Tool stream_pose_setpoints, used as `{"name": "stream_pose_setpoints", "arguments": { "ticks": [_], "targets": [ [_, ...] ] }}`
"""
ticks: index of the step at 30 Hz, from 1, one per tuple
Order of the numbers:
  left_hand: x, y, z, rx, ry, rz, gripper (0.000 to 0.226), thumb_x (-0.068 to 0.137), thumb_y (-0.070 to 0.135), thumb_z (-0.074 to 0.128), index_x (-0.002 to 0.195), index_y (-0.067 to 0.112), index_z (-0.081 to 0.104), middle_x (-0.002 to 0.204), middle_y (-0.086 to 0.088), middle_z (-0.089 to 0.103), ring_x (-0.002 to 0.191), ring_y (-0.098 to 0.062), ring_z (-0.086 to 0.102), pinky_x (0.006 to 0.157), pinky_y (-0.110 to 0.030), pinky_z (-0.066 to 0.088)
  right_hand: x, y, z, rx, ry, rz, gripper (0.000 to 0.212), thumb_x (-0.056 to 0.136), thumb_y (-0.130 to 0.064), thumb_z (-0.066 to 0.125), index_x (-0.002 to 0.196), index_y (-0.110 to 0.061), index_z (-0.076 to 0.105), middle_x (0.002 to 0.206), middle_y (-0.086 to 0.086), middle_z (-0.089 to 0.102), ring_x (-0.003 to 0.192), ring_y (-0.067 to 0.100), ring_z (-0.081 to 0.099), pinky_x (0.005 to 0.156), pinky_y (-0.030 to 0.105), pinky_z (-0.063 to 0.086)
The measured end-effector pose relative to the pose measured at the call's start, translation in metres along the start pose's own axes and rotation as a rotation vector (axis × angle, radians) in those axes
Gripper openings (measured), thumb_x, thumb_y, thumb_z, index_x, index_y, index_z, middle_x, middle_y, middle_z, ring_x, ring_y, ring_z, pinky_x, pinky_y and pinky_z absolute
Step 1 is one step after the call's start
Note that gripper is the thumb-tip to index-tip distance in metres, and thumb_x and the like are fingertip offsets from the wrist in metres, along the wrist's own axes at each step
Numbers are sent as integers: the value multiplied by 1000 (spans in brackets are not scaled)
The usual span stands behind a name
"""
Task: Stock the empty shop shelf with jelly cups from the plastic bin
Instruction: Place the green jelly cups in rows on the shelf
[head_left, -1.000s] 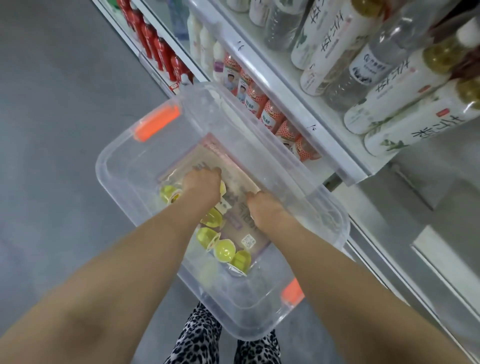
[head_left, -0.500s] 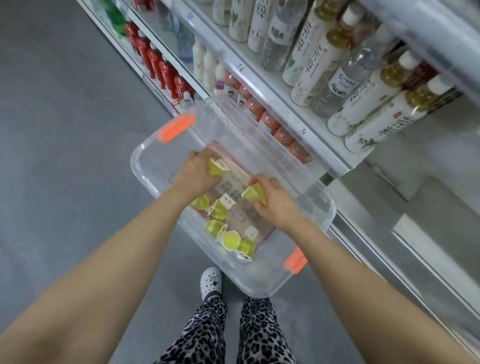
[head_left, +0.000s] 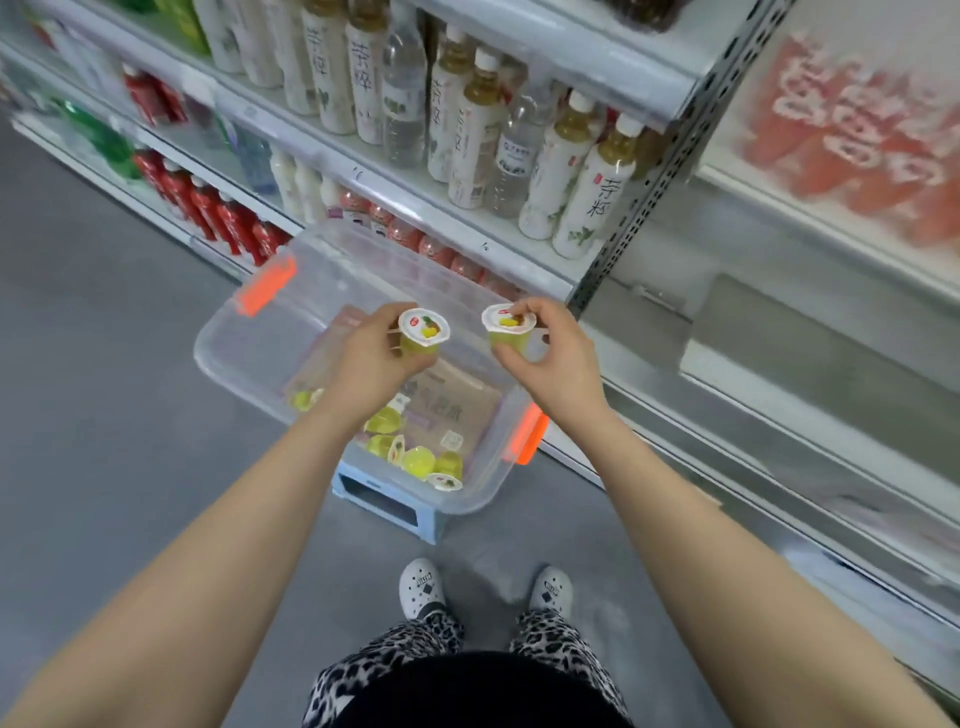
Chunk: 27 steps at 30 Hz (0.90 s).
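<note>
Shop aisle (head_left: 104, 415): hands (head_left: 374, 358) (head_left: 563, 364) hold jelly cups (head_left: 423, 332) (head_left: 509, 327) above bin (head_left: 311, 275).

I see two jelly cups raised above the bin at centre frame, both upright, white printed foil lids on top, yellow-green jelly below. The first jelly cup (head_left: 423, 332) is held in the left hand (head_left: 374, 364). The second jelly cup (head_left: 508, 327), just to its right and not touching it, is pinched by the right hand (head_left: 558, 364). The plastic bin (head_left: 234, 353) is clear with orange latches (head_left: 265, 285). Loose jelly cups (head_left: 415, 457) lie tipped at mixed angles near its lower edge. The empty shelf (head_left: 779, 322) is grey, at mid right.
</note>
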<state>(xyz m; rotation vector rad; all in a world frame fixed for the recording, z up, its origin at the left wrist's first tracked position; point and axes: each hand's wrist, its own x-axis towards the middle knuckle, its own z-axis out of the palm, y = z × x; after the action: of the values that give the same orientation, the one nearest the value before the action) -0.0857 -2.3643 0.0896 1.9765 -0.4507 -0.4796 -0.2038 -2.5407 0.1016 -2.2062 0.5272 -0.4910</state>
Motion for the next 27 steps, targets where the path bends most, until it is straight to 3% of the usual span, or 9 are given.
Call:
{"name": "stream_pose_setpoints", "arguments": {
  "ticks": [2, 5, 6, 12, 20, 27],
  "targets": [
    [-5, 17, 13, 15, -26, 29, 52, 76, 6, 79, 123, 12, 59, 101, 8, 63, 94, -14, 63, 71, 0, 44, -8, 3, -21, 14, 60, 4, 30, 77, -24, 75, 104, -25, 60, 104, -15, 62, 94, 6, 56, 85, 26, 45],
    [-8, 39, 39, 2, -80, 63, 47, 73, 11, 82, 115, 19, 61, 104, 3, 68, 93, -13, 66, 88, -28, 54, -22, 11, -56, -4, 141, 31, 32, 77, -26, 76, 105, -26, 60, 107, -13, 63, 97, 5, 55, 84, 22, 43],
    [-9, 48, 49, 7, -97, 77, 47, 72, 11, 82, 113, 20, 61, 103, 2, 68, 93, -13, 66, 89, -30, 53, -26, 15, -68, -15, 171, 35, 33, 77, -26, 77, 106, -26, 61, 107, -13, 63, 98, 6, 56, 85, 21, 42],
    [-24, 111, 120, 54, -211, 267, 46, 70, 14, 84, 108, 22, 61, 98, 10, 65, 92, -7, 60, 85, -19, 48, -61, 38, -149, -42, 342, 72, 32, 78, -30, 77, 105, -25, 61, 108, -13, 64, 92, 4, 57, 80, 15, 42],
    [-71, 190, 235, 92, -356, 394, 49, 67, 23, 87, 108, 25, 61, 103, 7, 69, 92, -13, 65, 86, -29, 53, -131, 88, -269, -66, 540, 164, 34, 77, -30, 77, 106, -25, 61, 107, -13, 65, 87, 6, 58, 78, 26, 49],
    [-127, 260, 350, 52, -489, 469, 49, 69, 23, 86, 111, 21, 62, 97, 13, 68, 87, -8, 64, 75, -12, 49, -200, 142, -382, -127, 672, 270, 34, 76, -31, 78, 107, -26, 63, 107, -16, 65, 85, 2, 57, 78, 25, 48]
  ]
}}
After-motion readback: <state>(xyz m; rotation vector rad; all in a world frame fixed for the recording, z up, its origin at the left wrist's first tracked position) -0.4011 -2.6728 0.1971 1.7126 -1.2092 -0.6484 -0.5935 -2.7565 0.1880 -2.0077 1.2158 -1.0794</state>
